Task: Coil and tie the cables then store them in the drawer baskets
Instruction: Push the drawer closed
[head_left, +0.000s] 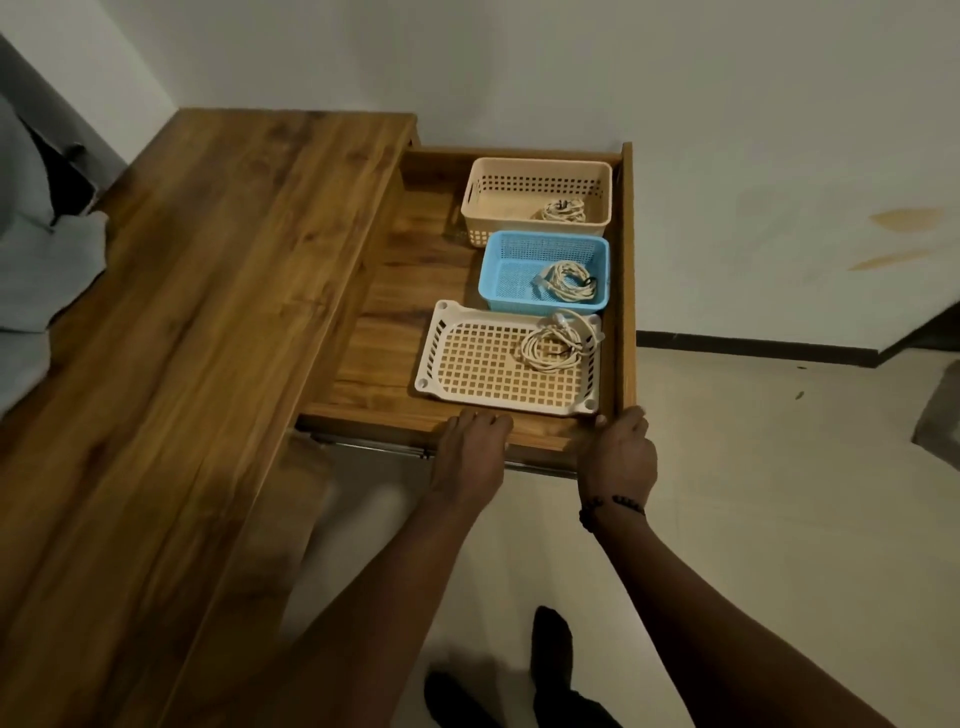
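Both hands on drawer (626, 291) edge: left hand (470, 447) fingers curled over side rail, right hand (618, 452) gripping front corner. Coiled cables lie in beige basket (537, 171), blue basket (519, 244), white tray (483, 364). Storing looks done; next, push drawer shut under worktop (208, 312).

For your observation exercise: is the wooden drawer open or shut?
Open. The drawer is pulled out from the desk, exposing three baskets with coiled cables.
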